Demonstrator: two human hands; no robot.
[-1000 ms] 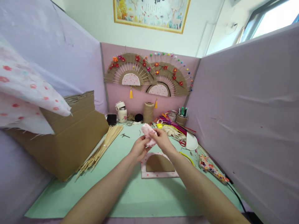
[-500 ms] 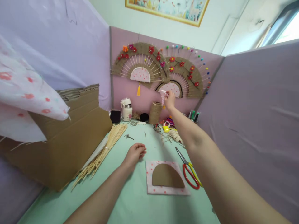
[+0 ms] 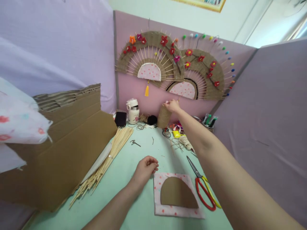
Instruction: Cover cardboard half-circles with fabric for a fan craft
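Observation:
Out at the back of the table, my right hand [image 3: 173,105] is closed at the top of a twine spool [image 3: 164,116]. A bit of pink cloth [image 3: 167,102] shows at its fingertips; the rest of that scrap is hidden. My left hand [image 3: 146,167] rests on the table with fingers curled together and nothing visible in them. Just to its right lies a folded piece of pink dotted cloth [image 3: 157,191], with a brown cardboard half-round [image 3: 178,193] flat on it. Scissors [image 3: 205,188] with red and yellow handles lie to the right of the cloth, blades slightly apart.
Bamboo sticks [image 3: 107,161] lie beside a large cardboard box [image 3: 72,137] on the left. Behind them stand a white bottle [image 3: 133,111] and black yarn [image 3: 152,120]. Two decorated cardboard fans [image 3: 153,40] hang on the back panel [image 3: 134,92]. A pen cup [image 3: 208,124] stands back right.
My right hand has lowered the pink cloth scrap from in front of the fan to the top of the twine spool. My left hand's fingers have curled in more. The view has tilted down.

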